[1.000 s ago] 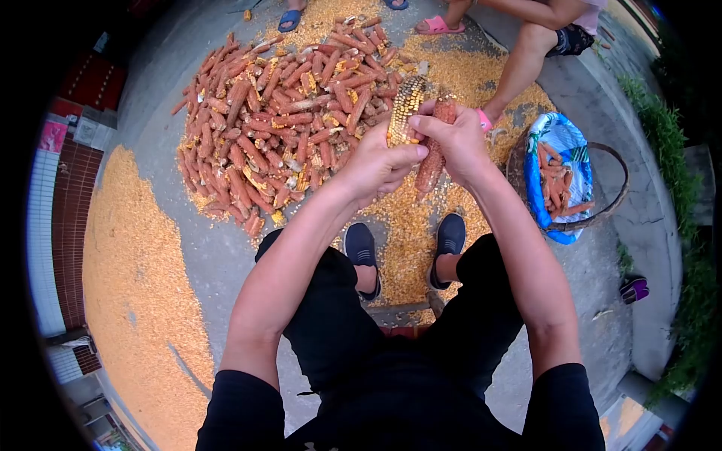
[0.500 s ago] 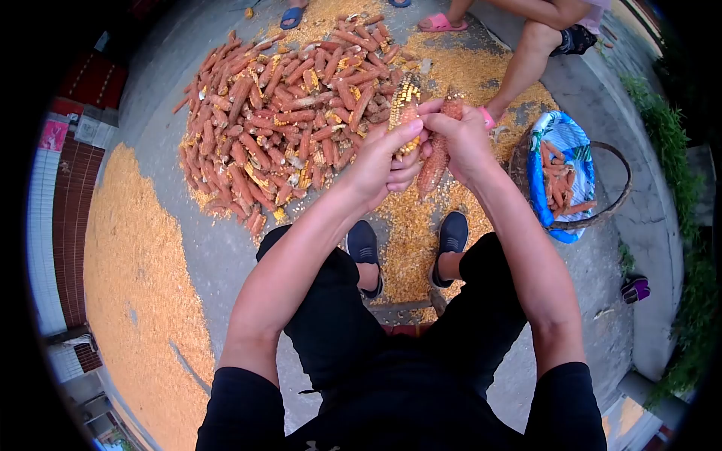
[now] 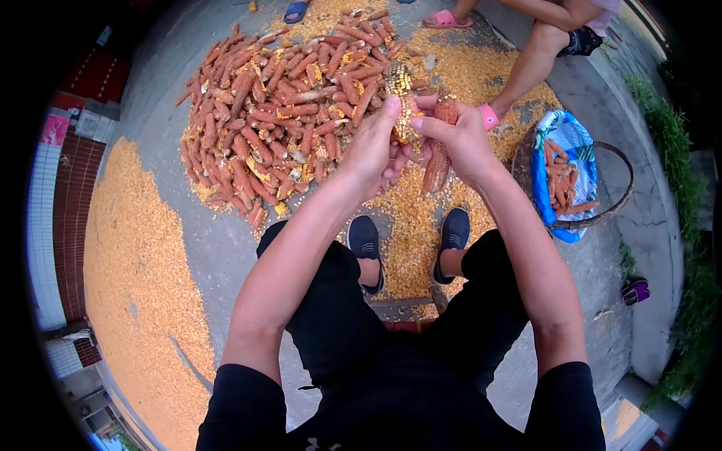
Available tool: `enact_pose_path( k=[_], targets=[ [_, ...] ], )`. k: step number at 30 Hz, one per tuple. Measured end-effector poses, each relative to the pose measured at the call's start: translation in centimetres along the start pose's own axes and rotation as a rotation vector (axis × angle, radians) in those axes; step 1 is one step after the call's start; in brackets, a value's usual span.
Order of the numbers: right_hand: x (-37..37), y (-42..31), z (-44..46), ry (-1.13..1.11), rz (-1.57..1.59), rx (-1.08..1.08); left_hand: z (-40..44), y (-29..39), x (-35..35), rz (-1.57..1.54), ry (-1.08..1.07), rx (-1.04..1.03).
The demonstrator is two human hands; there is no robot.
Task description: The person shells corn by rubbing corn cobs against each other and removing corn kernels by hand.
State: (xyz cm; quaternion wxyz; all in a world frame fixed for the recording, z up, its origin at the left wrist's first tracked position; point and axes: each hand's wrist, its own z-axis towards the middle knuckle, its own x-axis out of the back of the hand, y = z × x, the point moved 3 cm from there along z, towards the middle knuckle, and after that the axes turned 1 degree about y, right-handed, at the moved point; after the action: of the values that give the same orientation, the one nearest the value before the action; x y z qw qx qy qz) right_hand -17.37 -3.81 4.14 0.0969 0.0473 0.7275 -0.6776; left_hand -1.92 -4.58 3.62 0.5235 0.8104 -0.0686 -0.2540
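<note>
My left hand (image 3: pixel 374 146) is closed around an ear of corn (image 3: pixel 404 101) that carries yellow kernels on part of its surface and bare reddish patches elsewhere. Pressed against it from the right is my right hand (image 3: pixel 460 143), its thumb lying on the kernels. That same hand grips a bare reddish corncob (image 3: pixel 438 161), held roughly upright beside the ear. Both hands are in front of me, above the ground between my shoes. Some fingers are hidden behind the ear and the cob.
A big heap of reddish corncobs (image 3: pixel 278 113) lies ahead on the left. Loose kernels (image 3: pixel 410 255) cover the ground by my shoes, with a wide kernel spread (image 3: pixel 139 248) at far left. A blue-lined basket (image 3: pixel 540 184) holding cobs stands right. Another person's leg (image 3: pixel 526 64) is ahead right.
My left thumb has shifted up and left along the ear, and my right thumb now lies over its kernels. The bare cob stays in my right hand, slightly more upright.
</note>
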Motion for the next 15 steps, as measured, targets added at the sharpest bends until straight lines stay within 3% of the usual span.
enact_pose_path(
  k=[2,8,14,15],
  targets=[
    [0.3,0.1,0.2,-0.023,0.027,0.014,0.5,0.5,0.1,0.12,0.044,-0.074],
    [-0.2,0.2,-0.3,-0.04,-0.359,0.062,1.1,1.4,1.0,0.235,0.239,-0.294],
    [-0.3,-0.4,-0.2,0.052,-0.081,0.017,1.6,1.1,2.2,0.209,0.384,-0.352],
    [-0.3,-0.5,-0.3,0.059,-0.164,-0.027,1.5,1.2,2.2,0.182,0.381,-0.353]
  ],
)
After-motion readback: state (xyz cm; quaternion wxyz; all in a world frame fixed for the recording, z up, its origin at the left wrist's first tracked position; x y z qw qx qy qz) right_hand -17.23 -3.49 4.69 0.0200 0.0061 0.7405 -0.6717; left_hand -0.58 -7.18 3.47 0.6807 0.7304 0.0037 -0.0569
